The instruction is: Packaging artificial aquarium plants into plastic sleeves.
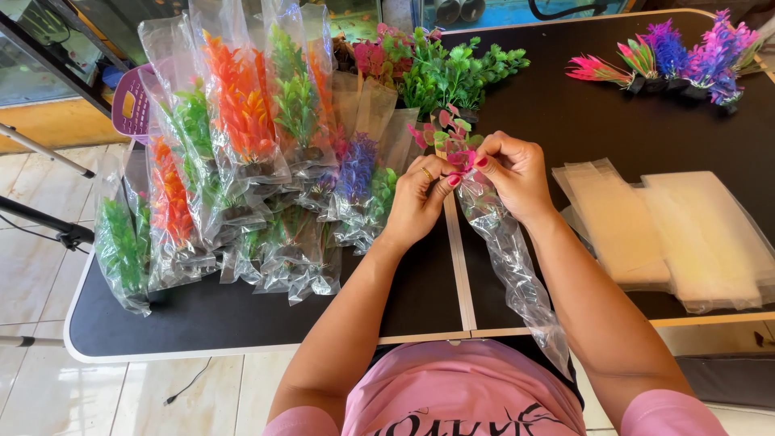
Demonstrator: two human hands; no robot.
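I sit at a black table [242, 319] whose far edge runs under a glass tank. On its left lies a big heap of bagged plants [242, 161], orange, green and purple, each in clear plastic. At the right, near me, rest flat stacks of empty bags [670, 234]. Far in the middle stand loose green plants [452, 73], and at the far right lie pink and purple plants [678, 56]. In the middle, a long clear bag [513, 266] hangs from my hands toward my lap. My left hand [420, 198] and right hand [513, 169] are both pinched narrow on the bag's mouth, where a small pink-and-green plant [452, 137] sticks out, just beyond my fingertips.
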